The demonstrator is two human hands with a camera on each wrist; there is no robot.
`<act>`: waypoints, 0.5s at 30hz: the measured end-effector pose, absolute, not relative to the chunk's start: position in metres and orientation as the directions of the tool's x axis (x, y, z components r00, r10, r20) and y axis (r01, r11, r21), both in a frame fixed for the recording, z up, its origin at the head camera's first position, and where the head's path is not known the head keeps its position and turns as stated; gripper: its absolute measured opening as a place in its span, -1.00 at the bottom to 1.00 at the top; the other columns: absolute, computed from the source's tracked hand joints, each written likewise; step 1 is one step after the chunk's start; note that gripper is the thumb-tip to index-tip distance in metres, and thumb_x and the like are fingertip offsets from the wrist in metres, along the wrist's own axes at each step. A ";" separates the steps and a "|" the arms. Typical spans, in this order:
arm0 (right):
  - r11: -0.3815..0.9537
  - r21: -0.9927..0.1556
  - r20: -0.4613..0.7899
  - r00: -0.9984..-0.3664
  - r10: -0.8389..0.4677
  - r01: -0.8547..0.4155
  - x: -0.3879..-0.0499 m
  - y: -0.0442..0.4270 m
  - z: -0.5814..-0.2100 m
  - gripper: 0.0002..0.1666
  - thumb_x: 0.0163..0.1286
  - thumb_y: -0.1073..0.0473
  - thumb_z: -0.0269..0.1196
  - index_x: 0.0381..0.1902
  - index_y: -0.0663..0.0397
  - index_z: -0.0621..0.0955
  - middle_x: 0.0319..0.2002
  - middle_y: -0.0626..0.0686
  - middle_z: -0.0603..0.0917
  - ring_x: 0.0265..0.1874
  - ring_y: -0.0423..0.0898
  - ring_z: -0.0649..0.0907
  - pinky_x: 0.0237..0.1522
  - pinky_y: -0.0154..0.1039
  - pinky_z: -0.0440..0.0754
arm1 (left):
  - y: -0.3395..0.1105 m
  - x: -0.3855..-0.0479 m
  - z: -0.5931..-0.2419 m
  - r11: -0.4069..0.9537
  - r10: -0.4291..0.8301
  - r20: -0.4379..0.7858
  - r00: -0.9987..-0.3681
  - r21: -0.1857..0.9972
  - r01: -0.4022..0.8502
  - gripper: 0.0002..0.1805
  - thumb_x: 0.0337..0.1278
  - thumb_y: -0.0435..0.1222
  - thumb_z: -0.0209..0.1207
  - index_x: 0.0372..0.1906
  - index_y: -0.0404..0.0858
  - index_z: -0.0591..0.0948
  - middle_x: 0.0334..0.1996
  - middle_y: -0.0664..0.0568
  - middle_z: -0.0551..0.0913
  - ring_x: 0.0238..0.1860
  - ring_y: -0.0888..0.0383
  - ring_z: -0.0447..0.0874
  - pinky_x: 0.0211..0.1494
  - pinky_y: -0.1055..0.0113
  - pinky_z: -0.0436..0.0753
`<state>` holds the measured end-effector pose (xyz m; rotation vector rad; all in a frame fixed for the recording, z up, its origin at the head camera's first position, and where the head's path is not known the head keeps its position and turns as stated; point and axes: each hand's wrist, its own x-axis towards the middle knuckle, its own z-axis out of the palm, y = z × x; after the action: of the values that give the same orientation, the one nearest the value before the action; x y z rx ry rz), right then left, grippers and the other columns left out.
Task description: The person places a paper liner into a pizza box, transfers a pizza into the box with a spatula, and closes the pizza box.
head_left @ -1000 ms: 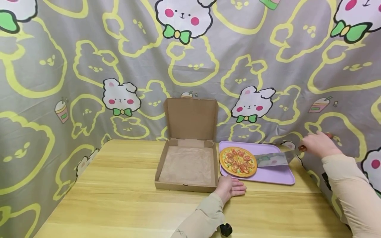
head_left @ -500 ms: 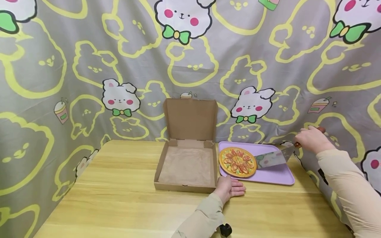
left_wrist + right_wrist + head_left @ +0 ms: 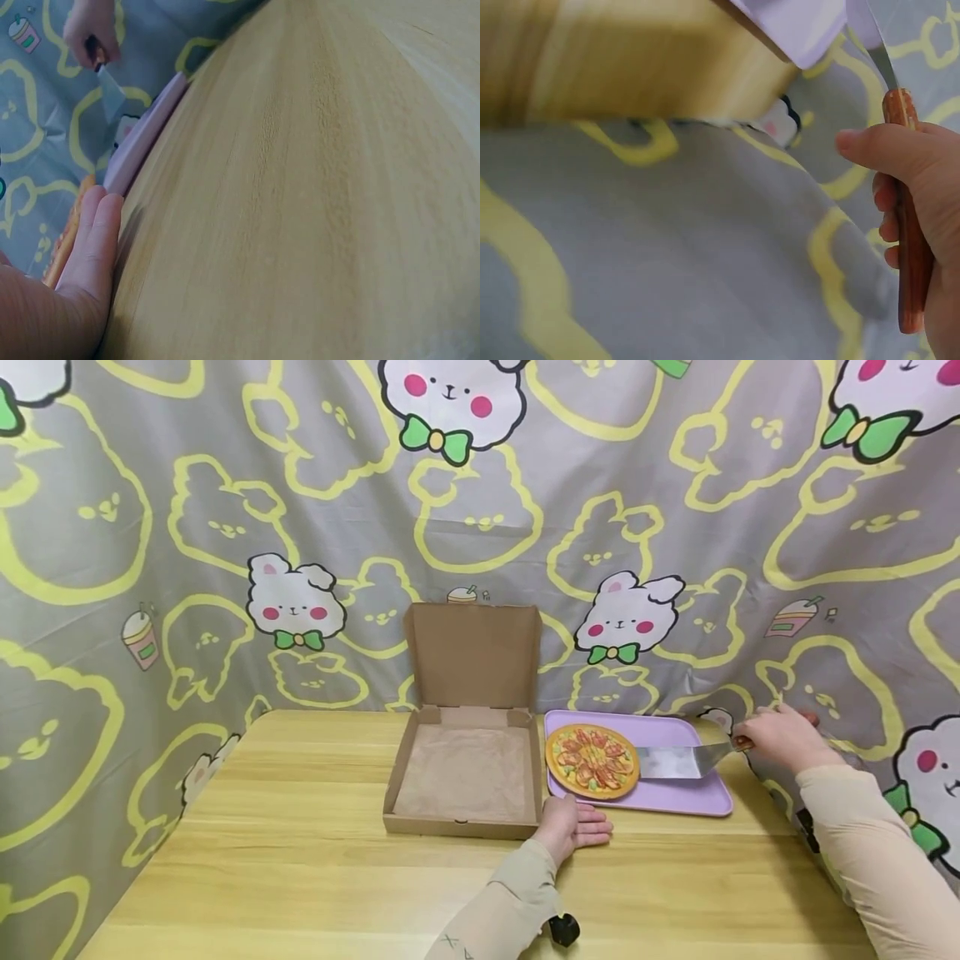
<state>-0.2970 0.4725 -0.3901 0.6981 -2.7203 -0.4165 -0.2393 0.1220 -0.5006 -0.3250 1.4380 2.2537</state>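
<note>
Pizza (image 3: 592, 761) at 9 o'clock on tray (image 3: 678, 795); R hand (image 3: 783, 741) lower vs a sec ago, fingers wrapped round spatula (image 3: 670, 762), less of it showing at 3 o'clock edge, prob further under; L hand (image 3: 572, 828) fingers straight, pizza's 6 o'clock

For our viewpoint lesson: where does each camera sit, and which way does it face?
Head: on the head, facing forward and down at pizza, box, tray; left hand, right hand, sleeves show.
Left wrist: on left wrist, facing along the tabletop; both hands show.
Right wrist: on right wrist, facing curtain and tabletop edge; right hand shows.
Both wrist views share tray, spatula.
</note>
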 end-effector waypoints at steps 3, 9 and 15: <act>0.866 0.315 0.219 -0.858 -0.465 -0.389 -0.296 0.469 -0.404 -0.71 -0.10 0.32 0.44 -0.60 -0.18 0.56 -0.59 -0.12 0.63 -0.46 0.02 0.61 -0.34 0.06 0.46 | 0.123 -0.239 -0.500 -0.359 0.238 -0.427 -0.872 0.796 -0.487 -0.46 0.56 -0.24 -0.37 -0.01 -0.64 0.48 -0.19 -0.41 0.70 -0.12 -0.28 0.74 -0.07 -0.05 0.72; 0.892 0.237 0.212 -0.875 -0.435 -0.386 -0.300 0.450 -0.427 -0.74 -0.07 0.24 0.45 -0.60 -0.13 0.54 -0.58 -0.10 0.63 -0.48 0.03 0.60 -0.41 0.03 0.43 | 0.122 -0.237 -0.498 -0.357 0.234 -0.416 -0.879 0.804 -0.476 -0.46 0.55 -0.24 -0.37 0.00 -0.65 0.48 -0.16 -0.45 0.68 -0.11 -0.29 0.73 -0.07 -0.05 0.71; 0.907 0.182 0.247 -0.875 -0.417 -0.381 -0.305 0.425 -0.449 -0.73 -0.01 0.27 0.45 -0.59 -0.11 0.53 -0.51 -0.05 0.69 -0.41 0.07 0.65 -0.36 0.08 0.48 | 0.121 -0.234 -0.495 -0.366 0.244 -0.403 -0.882 0.804 -0.469 -0.47 0.54 -0.26 -0.37 0.01 -0.66 0.46 -0.15 -0.48 0.67 -0.10 -0.31 0.72 -0.05 -0.07 0.71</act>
<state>-0.3051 0.4249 -0.4487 0.5960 -2.7892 -0.1844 -0.2343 0.1207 -0.4951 -0.3001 1.4388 2.2688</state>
